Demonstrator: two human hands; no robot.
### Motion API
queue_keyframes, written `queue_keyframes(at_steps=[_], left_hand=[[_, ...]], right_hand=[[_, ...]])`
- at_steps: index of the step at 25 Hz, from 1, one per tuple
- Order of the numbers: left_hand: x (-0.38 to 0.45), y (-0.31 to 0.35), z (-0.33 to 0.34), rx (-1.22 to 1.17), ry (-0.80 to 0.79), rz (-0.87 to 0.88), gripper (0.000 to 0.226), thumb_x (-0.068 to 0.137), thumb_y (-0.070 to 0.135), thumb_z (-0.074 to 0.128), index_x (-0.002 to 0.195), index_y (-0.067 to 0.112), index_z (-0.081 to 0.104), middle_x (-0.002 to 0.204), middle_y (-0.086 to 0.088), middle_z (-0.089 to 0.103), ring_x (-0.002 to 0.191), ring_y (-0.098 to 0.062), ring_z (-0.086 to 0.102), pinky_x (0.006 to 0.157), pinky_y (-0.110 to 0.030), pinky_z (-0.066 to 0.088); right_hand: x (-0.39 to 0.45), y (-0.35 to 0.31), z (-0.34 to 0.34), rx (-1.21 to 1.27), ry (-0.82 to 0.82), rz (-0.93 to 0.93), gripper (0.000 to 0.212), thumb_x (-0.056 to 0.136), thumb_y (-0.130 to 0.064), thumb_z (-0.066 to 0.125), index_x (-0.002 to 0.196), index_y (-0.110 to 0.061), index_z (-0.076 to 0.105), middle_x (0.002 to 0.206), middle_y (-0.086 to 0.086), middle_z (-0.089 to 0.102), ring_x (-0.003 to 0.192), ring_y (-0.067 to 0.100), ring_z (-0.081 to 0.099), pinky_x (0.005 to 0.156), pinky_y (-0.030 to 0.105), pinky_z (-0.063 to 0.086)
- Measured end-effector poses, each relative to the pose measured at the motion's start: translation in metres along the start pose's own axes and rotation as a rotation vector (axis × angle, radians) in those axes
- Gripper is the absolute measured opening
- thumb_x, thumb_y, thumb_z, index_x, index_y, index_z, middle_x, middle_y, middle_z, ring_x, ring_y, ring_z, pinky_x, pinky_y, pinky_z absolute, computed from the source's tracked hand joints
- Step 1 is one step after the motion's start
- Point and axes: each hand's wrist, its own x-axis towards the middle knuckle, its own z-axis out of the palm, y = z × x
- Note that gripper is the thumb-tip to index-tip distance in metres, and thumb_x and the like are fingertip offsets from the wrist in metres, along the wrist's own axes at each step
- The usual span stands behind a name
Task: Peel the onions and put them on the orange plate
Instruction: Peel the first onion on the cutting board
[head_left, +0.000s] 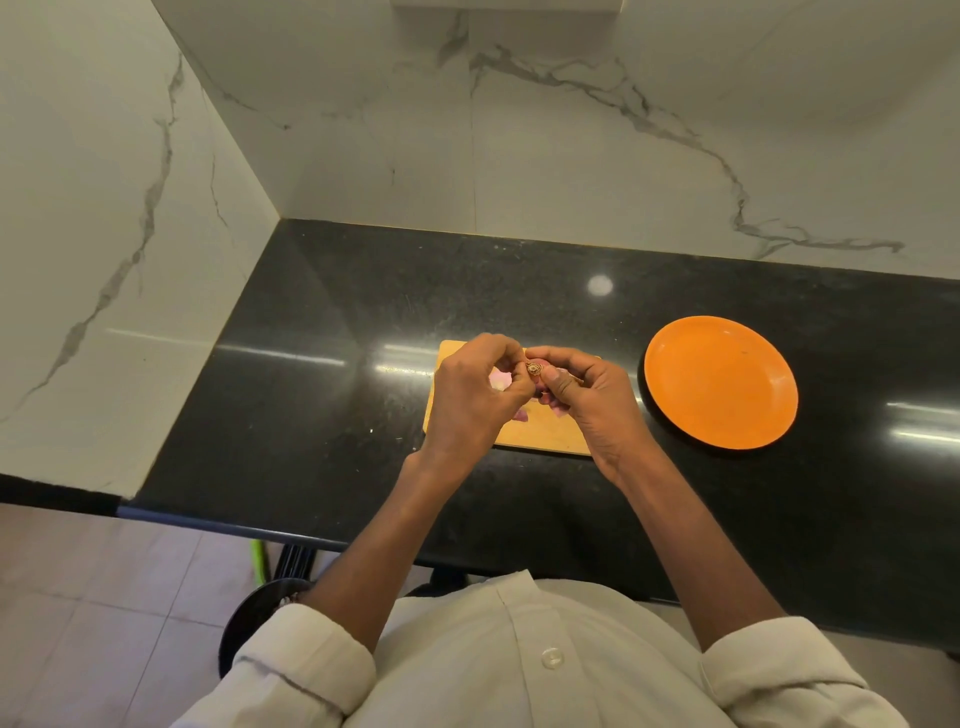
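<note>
Your 2 hands meet above the wooden cutting board (545, 434), which lies flat on the black stone counter (311, 389). Your right hand (587, 400) grasps a small onion (535, 370): the thumb is curled over its front and the fingers wrap behind it. Only the onion's brown root end and a sliver of reddish-purple skin show between your fingers; the rest is hidden, so you cannot tell how much skin is on it. Your left hand (472, 395) is curled in against the onion from the left, fingertips pressed at its end, and a pale pink bit of peel (500, 380) shows inside that hand, though whether the fingers pinch that peel or the onion itself is too small to tell.

A few purple scraps of peel (521, 414) lie on the board below your hands, near its middle.

The orange plate (721, 382) sits on the counter to the right of the board, close to it but apart, and nothing rests on its orange surface. Your onion is held over the board, well left of the plate.

White marble walls (571, 156) with grey veins close the counter at the back and the left. Your rolled white sleeves (306, 670) show at the bottom.
</note>
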Motion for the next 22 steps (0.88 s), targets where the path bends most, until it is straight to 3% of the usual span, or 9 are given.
queue_keyframes(at_steps=[5,9,14,18,22], left_hand=[[0.002,0.001,-0.002,-0.216,-0.054,-0.187,0.006,0.096,0.005,0.075,0.099,0.001,0.074,0.092,-0.010,0.075,0.083,-0.002,0.073,0.067,-0.012,0.056],[0.004,-0.012,-0.002,-0.363,-0.100,-0.320,0.008,0.102,0.012,0.069,0.103,0.009,0.076,0.093,-0.006,0.078,0.089,-0.023,0.077,0.085,-0.038,0.065],[0.004,-0.012,-0.004,-0.431,-0.156,-0.299,0.019,0.095,0.015,0.079,0.113,0.009,0.076,0.098,-0.005,0.079,0.095,-0.019,0.078,0.089,-0.032,0.064],[0.005,-0.019,-0.001,-0.373,-0.110,-0.273,0.011,0.098,0.013,0.076,0.107,0.007,0.079,0.097,-0.005,0.080,0.096,-0.023,0.078,0.092,-0.045,0.064],[0.006,-0.021,0.001,-0.357,-0.085,-0.296,0.011,0.105,0.015,0.067,0.106,0.010,0.077,0.096,-0.004,0.080,0.095,-0.023,0.078,0.091,-0.046,0.064]], right_hand=[[0.002,0.001,0.001,0.044,-0.016,0.016,0.026,0.103,-0.006,0.062,0.125,-0.012,0.075,0.109,0.008,0.080,0.092,0.018,0.074,0.076,0.027,0.058],[0.006,0.004,-0.002,0.084,-0.022,0.035,0.026,0.106,-0.005,0.056,0.127,-0.009,0.071,0.116,0.010,0.078,0.105,0.030,0.076,0.088,0.042,0.063],[0.010,0.007,-0.003,0.093,-0.033,0.039,0.027,0.108,-0.007,0.055,0.129,-0.008,0.071,0.116,0.012,0.077,0.107,0.032,0.075,0.095,0.049,0.061],[0.012,0.008,-0.002,0.094,-0.050,0.041,0.027,0.109,-0.008,0.053,0.128,-0.009,0.072,0.118,0.015,0.076,0.108,0.037,0.073,0.089,0.049,0.063],[0.011,0.005,0.001,0.145,-0.104,0.014,0.030,0.101,-0.013,0.066,0.131,-0.012,0.072,0.117,0.015,0.076,0.106,0.034,0.073,0.075,0.038,0.062]])
